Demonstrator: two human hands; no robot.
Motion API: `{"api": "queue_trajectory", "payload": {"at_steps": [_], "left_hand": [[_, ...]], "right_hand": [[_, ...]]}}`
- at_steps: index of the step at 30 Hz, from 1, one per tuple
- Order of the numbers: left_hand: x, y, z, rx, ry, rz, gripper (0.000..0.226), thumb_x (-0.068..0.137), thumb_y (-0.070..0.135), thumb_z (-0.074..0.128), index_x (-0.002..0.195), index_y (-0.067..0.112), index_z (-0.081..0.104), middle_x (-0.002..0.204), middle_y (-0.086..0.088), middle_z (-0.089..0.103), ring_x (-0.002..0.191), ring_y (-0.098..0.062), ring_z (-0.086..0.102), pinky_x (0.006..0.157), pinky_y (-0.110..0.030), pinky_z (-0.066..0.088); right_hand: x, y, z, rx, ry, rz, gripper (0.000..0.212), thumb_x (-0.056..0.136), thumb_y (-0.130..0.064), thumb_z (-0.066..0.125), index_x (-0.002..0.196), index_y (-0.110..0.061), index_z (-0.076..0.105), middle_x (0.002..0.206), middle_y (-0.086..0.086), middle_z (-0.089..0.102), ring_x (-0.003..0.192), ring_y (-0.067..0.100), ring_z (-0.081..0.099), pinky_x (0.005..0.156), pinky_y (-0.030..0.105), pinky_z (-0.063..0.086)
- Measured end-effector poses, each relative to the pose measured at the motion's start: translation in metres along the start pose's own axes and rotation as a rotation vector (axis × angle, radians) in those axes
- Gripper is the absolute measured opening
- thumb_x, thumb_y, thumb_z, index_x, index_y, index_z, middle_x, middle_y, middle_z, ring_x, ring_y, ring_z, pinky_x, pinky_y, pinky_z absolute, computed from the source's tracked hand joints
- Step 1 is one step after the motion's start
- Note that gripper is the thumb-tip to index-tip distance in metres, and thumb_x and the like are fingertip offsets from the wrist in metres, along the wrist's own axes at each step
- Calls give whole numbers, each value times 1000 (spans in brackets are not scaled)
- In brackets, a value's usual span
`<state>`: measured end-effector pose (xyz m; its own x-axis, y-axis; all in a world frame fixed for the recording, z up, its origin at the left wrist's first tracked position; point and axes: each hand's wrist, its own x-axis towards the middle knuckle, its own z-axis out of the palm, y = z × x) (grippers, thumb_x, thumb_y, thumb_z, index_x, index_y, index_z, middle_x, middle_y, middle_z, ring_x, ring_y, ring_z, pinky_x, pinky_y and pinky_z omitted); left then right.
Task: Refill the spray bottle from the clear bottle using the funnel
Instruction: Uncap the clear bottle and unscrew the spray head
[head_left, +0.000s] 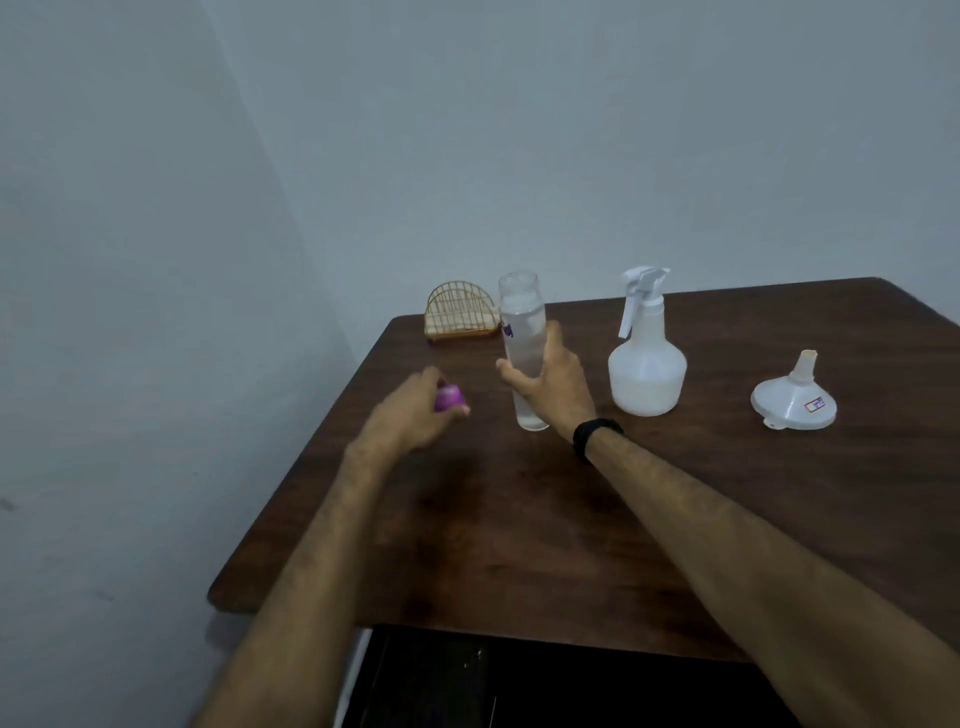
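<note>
A tall clear bottle (521, 332) stands upright on the brown table (519, 519), uncapped and holding clear liquid. My right hand (548, 382) grips its lower half. My left hand (415, 410), blurred, holds a purple cap (450, 399) to the left of the bottle, just above the table. A white spray bottle (647, 364) with its trigger head on stands to the right of the clear bottle. Further right a white funnel (793, 397) rests upside down, spout up.
A small woven wicker holder (460, 314) sits at the table's far left corner behind the clear bottle. A pale wall runs behind and to the left. The table's left edge lies close to my left hand.
</note>
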<state>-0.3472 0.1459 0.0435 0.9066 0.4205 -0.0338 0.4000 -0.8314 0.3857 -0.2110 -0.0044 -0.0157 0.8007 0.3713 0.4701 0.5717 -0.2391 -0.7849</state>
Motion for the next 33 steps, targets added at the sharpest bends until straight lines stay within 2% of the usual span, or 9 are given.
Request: {"api": "queue_trajectory", "payload": {"at_steps": [3, 9, 13, 15, 17, 21, 25, 30, 33], "left_hand": [[-7, -18, 33, 16, -92, -88, 57, 88, 44, 71, 135, 21, 47, 138, -6, 51, 121, -21, 54, 104, -46, 49], [-10, -30, 51, -1, -48, -113, 77, 83, 52, 73, 145, 23, 39, 150, -7, 36, 131, -27, 48, 105, -46, 48], [-14, -21, 56, 70, 112, -57, 95, 74, 67, 73, 149, 23, 34, 156, -10, 29, 138, -28, 41, 108, -48, 44], [-20, -6, 60, 81, 264, 57, 81, 79, 66, 70, 143, 25, 42, 149, -7, 38, 132, -24, 46, 106, -45, 46], [-26, 14, 63, 53, 386, 215, 62, 85, 59, 68, 134, 24, 51, 135, -3, 49, 119, -18, 53, 99, -41, 51], [-32, 63, 66, -104, 417, 426, 38, 91, 39, 69, 123, 20, 58, 118, 0, 61, 101, -9, 57, 89, -37, 56], [-35, 112, 65, -175, 457, 615, 29, 93, 34, 68, 117, 19, 62, 106, 1, 66, 89, -7, 58, 79, -35, 58], [-27, 161, 48, -274, 558, 707, 32, 90, 32, 68, 117, 15, 62, 104, 3, 61, 79, -7, 56, 66, -34, 56], [-8, 184, 28, -398, 558, 624, 47, 86, 36, 73, 126, 18, 54, 114, 3, 56, 87, -8, 58, 70, -26, 53]], "right_hand": [[0, -2, -3, -17, -13, 0, 58, 84, -53, 71, 120, -24, 36, 122, 3, 62, 104, 20, 65, 80, 39, 60], [-2, -6, -13, 0, -96, 31, 71, 81, -61, 70, 128, -22, 35, 130, 4, 59, 112, 22, 63, 88, 43, 58], [-18, -1, -23, -58, -160, 83, 92, 76, -70, 68, 144, -21, 29, 148, 4, 47, 130, 21, 51, 101, 42, 51], [-34, 3, -30, -199, -67, 15, 85, 82, -70, 61, 144, -18, 33, 145, 4, 46, 128, 17, 49, 100, 37, 50], [-47, 7, -38, -318, 108, -152, 60, 92, -59, 56, 131, -14, 47, 128, 5, 56, 113, 15, 54, 89, 35, 53], [-57, 11, -62, -315, 458, -306, 21, 96, -36, 57, 105, -17, 54, 100, 2, 57, 90, 8, 46, 71, 28, 45], [-51, 31, -94, -360, 589, -69, 41, 86, -44, 65, 112, -18, 48, 112, 4, 54, 98, 15, 46, 78, 32, 46], [-29, 54, -114, -394, 335, 97, 78, 79, -65, 67, 134, -15, 43, 135, 4, 50, 123, 22, 47, 101, 38, 43], [-8, 56, -119, -211, 150, 176, 86, 73, -75, 66, 136, -21, 42, 133, 0, 53, 119, 19, 53, 95, 40, 50]]}}
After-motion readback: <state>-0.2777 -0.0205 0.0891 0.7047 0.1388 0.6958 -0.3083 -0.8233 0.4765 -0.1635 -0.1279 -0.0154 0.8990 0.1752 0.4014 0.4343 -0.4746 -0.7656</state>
